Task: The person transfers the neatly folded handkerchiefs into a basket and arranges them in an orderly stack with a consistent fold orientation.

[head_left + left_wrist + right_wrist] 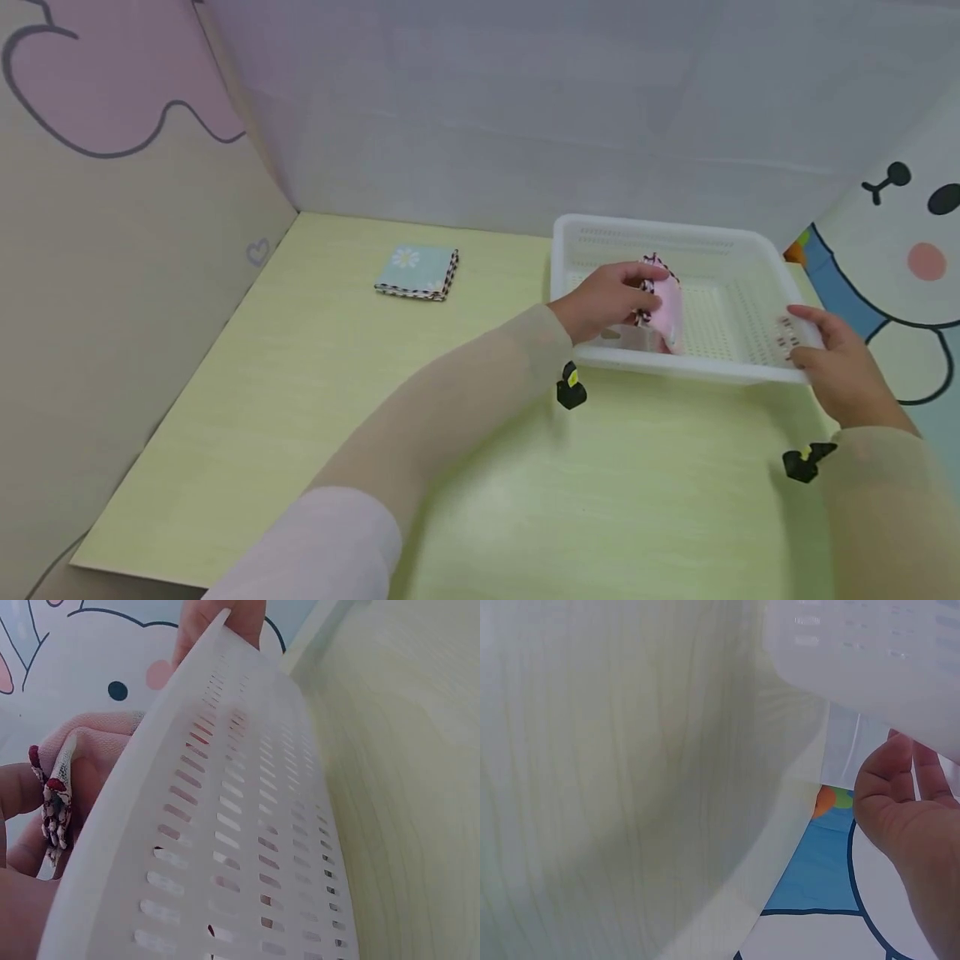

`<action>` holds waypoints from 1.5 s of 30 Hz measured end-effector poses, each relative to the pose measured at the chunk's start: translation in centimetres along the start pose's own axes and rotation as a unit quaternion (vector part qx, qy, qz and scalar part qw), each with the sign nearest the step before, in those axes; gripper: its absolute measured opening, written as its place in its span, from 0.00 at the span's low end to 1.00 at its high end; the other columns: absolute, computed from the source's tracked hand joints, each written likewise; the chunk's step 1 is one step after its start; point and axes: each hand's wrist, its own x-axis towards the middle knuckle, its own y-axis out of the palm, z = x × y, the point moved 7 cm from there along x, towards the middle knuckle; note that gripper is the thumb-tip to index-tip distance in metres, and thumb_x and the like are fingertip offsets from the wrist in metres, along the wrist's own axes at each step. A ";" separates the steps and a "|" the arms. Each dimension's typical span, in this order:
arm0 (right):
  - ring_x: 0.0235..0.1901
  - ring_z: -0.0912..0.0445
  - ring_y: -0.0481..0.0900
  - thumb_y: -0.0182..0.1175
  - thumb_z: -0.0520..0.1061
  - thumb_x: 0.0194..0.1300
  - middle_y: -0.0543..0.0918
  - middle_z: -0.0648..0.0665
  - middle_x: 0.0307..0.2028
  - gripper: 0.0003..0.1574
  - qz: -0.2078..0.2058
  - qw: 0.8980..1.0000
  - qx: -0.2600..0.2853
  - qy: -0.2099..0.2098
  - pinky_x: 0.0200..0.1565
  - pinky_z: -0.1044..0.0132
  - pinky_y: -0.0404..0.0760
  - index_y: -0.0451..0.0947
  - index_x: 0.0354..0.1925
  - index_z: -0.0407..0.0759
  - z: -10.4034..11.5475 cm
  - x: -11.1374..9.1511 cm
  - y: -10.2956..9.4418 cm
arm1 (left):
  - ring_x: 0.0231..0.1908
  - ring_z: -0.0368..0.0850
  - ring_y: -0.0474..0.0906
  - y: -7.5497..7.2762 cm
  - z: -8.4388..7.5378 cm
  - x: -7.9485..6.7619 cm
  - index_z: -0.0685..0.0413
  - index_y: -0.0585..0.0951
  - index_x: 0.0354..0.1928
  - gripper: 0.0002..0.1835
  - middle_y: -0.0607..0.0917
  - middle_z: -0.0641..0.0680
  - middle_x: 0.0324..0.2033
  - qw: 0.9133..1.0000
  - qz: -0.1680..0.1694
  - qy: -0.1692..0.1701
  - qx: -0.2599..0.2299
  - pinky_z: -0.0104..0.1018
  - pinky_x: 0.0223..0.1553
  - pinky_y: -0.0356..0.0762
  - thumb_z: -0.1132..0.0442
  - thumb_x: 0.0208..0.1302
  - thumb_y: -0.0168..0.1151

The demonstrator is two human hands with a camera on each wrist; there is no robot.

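My left hand (603, 293) pinches a pink folded cloth (666, 310) with a dark-and-white checked edging, inside the left half of a white plastic basket (690, 365). In the left wrist view the pinched cloth (97, 739) shows behind the slotted basket wall (247, 787). At the basket's right end, my right hand (847, 367) grips the rim, thumb on the near side. From the right wrist, curled fingers of that hand (907, 799) are seen at the basket's edge. A light blue folded cloth (416, 268) with a daisy print and checked edging lies flat to the left.
The basket stands at the back right of a pale yellow-green wooden table (300, 375). A grey-white sheet (465, 108) rises behind it. Walls with cartoon drawings (900, 258) close in both sides, the right one close by my right hand.
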 end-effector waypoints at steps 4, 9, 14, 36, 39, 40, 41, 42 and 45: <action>0.67 0.33 0.60 0.47 0.43 0.81 0.43 0.32 0.84 0.45 -0.002 1.000 -0.009 -0.008 0.36 0.76 0.76 0.44 0.87 0.61 0.3 0.0 -0.3 | 0.40 0.42 0.83 0.0 -0.4 0.3 0.49 0.85 0.64 0.22 0.84 0.44 0.50 1.000 -0.005 0.001 0.009 0.33 0.39 0.85 0.74 0.71 0.65; 0.68 0.31 0.58 0.47 0.42 0.81 0.41 0.35 0.85 0.46 0.002 1.000 0.006 -0.005 0.37 0.77 0.77 0.43 0.87 0.63 0.5 0.1 -0.3 | 0.40 0.42 0.83 0.1 -0.5 0.8 0.49 0.85 0.64 0.22 0.85 0.45 0.50 1.000 -0.017 0.002 0.017 0.34 0.39 0.85 0.74 0.72 0.64; 0.70 0.31 0.57 0.47 0.41 0.80 0.40 0.35 0.85 0.46 0.002 1.000 0.013 0.003 0.37 0.77 0.77 0.44 0.87 0.63 0.5 0.1 -0.3 | 0.39 0.42 0.83 0.5 -0.4 1.0 0.47 0.85 0.64 0.22 0.84 0.45 0.49 0.999 -0.030 -0.012 0.029 0.34 0.40 0.85 0.73 0.72 0.65; 0.69 0.32 0.59 0.47 0.41 0.81 0.43 0.36 0.85 0.45 -0.010 1.000 0.023 0.010 0.36 0.77 0.79 0.46 0.86 0.64 0.5 0.3 0.1 | 0.35 0.43 0.82 0.5 0.4 0.7 0.55 0.80 0.67 0.25 0.83 0.51 0.43 0.996 0.016 -0.044 0.072 0.48 0.56 0.86 0.78 0.71 0.59; 0.70 0.31 0.58 0.47 0.41 0.81 0.42 0.36 0.85 0.45 -0.012 1.000 0.020 0.017 0.35 0.77 0.78 0.46 0.87 0.63 0.5 0.3 0.2 | 0.35 0.42 0.81 -0.2 0.3 0.8 0.56 0.81 0.67 0.25 0.83 0.51 0.43 0.997 0.007 -0.029 0.078 0.46 0.54 0.87 0.79 0.71 0.58; 0.70 0.30 0.58 0.47 0.41 0.81 0.41 0.35 0.85 0.45 -0.011 1.000 0.017 0.019 0.35 0.77 0.79 0.46 0.87 0.63 0.5 0.3 0.2 | 0.35 0.42 0.81 -0.3 0.2 0.7 0.56 0.80 0.67 0.25 0.83 0.51 0.44 0.996 0.008 -0.024 0.081 0.44 0.53 0.87 0.78 0.71 0.58; 0.70 0.30 0.58 0.47 0.41 0.81 0.41 0.35 0.85 0.45 -0.010 1.000 0.016 0.021 0.35 0.76 0.79 0.45 0.87 0.62 0.5 0.3 0.2 | 0.35 0.43 0.82 -0.5 0.1 0.7 0.56 0.80 0.68 0.25 0.83 0.52 0.45 0.996 0.010 -0.022 0.085 0.43 0.52 0.87 0.78 0.71 0.58; 0.70 0.30 0.58 0.47 0.42 0.81 0.41 0.35 0.85 0.45 -0.009 1.000 0.014 0.023 0.35 0.75 0.80 0.45 0.87 0.63 0.5 0.2 0.1 | 0.35 0.43 0.82 -0.7 0.0 0.7 0.56 0.80 0.68 0.25 0.83 0.52 0.46 0.996 0.009 -0.021 0.088 0.41 0.51 0.88 0.78 0.71 0.59; 0.71 0.29 0.57 0.47 0.42 0.82 0.39 0.35 0.85 0.45 -0.005 1.000 0.007 0.028 0.34 0.74 0.81 0.44 0.87 0.62 0.4 0.1 0.1 | 0.41 0.48 0.86 -1.1 -0.1 0.6 0.56 0.80 0.68 0.25 0.83 0.56 0.53 0.996 0.011 -0.022 0.088 0.36 0.47 0.88 0.77 0.72 0.60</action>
